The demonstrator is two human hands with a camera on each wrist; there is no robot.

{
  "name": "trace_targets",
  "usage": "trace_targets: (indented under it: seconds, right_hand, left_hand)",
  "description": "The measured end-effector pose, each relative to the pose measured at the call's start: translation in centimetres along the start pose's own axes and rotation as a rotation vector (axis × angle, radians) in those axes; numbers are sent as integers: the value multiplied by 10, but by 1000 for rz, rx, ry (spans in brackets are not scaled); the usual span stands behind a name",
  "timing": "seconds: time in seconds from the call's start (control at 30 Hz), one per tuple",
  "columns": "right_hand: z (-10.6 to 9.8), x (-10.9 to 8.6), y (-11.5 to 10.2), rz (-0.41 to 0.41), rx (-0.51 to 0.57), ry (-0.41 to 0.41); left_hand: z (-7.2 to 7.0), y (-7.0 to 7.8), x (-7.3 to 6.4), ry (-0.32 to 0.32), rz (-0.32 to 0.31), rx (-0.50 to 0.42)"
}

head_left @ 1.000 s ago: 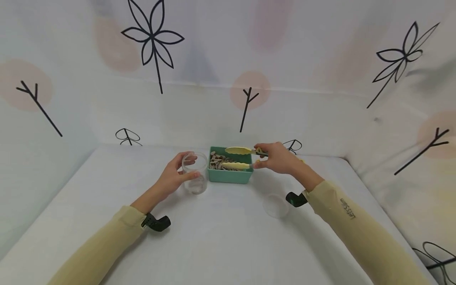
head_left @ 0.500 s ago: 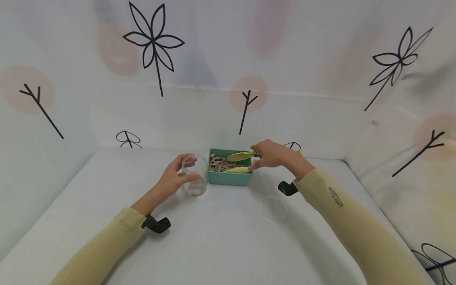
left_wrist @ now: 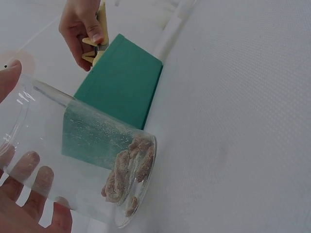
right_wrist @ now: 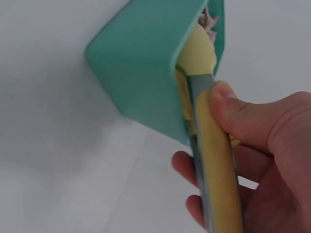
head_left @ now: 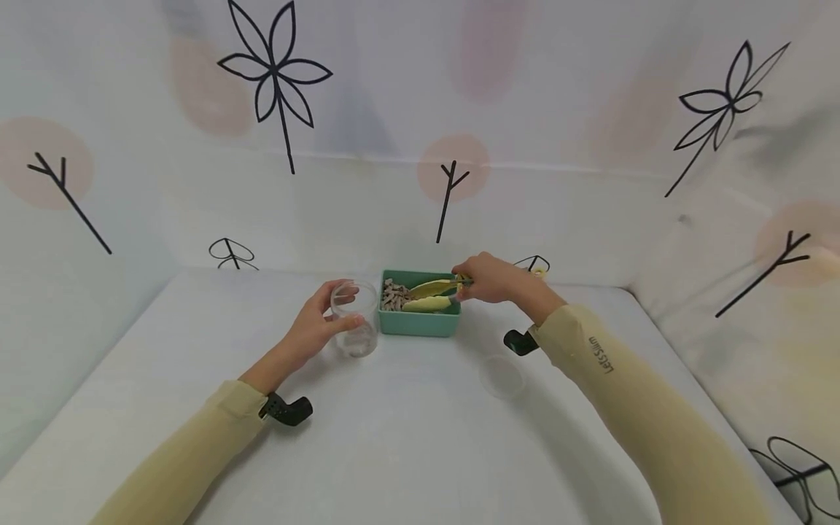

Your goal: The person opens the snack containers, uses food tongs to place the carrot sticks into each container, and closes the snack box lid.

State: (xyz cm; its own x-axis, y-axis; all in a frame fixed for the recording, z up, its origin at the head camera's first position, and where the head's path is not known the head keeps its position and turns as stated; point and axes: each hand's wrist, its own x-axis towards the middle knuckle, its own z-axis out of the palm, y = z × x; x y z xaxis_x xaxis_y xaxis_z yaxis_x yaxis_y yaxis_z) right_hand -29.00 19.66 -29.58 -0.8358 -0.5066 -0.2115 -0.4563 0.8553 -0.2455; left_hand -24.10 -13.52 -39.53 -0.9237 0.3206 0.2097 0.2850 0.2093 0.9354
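My left hand (head_left: 313,323) grips a clear plastic jar (head_left: 355,321) from its left side, thumb in front and fingers behind. Several brown-grey dried pieces (left_wrist: 116,178) lie at the jar's bottom in the left wrist view. Just right of the jar stands a green rectangular box (head_left: 420,324), holding more of the dried pieces (head_left: 395,294). In my right hand (head_left: 488,278) are yellow-tipped tongs (right_wrist: 218,160), held between thumb and fingers. Both yellow tong heads (head_left: 426,303) reach into the box, close together over the pieces.
A round clear lid (head_left: 502,377) lies flat on the white table (head_left: 394,437), right of and nearer than the box. Behind the table rises a white cloth backdrop (head_left: 367,211) with printed flowers and twigs.
My right hand has moved left and the tongs have gone deeper into the green box, their heads closer together. The left hand keeps its hold on the jar.
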Motion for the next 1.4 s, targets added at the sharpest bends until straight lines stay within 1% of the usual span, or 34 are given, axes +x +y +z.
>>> trace_targets:
  seconds: [0.1,0.23,0.4,0.57,0.77,1.03,1.17,1.4]
  right_hand:
    - [9,4,2,6,22,61]
    - [18,4,1,34,32,134]
    - [22,2,0,54,16,178]
    - [20,-4,3,45,19,219]
    - [17,-15,13,45,34,240]
    - [16,-28,24,28,140,288]
    - [13,-32,23,27,188,294]
    - [5,-38,17,24,215,305]
  left_hand:
    - [-1,0,1,0,2,1]
    - [-1,-1,2,-3,7,13]
    - [-1,1,2,-2,8,20]
    - [-1,3,5,-4,21,24]
    - [-2,2,3,-3,11,27]
    - [1,-3,1,-1,22,1]
    - [1,-4,1,5,23,-14]
    - [1,-4,1,2,29,-26]
